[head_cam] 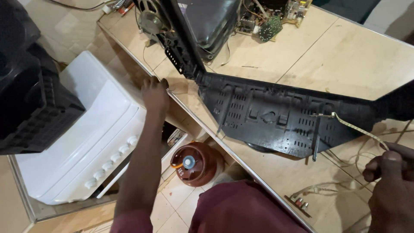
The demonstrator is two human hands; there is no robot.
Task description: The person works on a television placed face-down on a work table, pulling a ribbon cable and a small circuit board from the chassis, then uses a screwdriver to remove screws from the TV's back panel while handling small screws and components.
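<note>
We're mid-disassembly: right hand [390, 181] pinching ribbon cable [360, 129] off black TV casing [280, 118]; left hand [154, 92] spread on desk [345, 56] edge; next, a steady pull probably.

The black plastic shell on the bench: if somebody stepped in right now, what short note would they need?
Left hand: resting on the metal edge of the workbench, holding nothing.
Right hand: pinching a flat ribbon cable that runs up to the black plastic shell.
The shell lies inside-up on the bench; the tube and circuit boards sit behind it, uncovered.
Done: the shell is off.
Left: the cable is not yet free of the shell; loose wires lie near the right hand.
</note>
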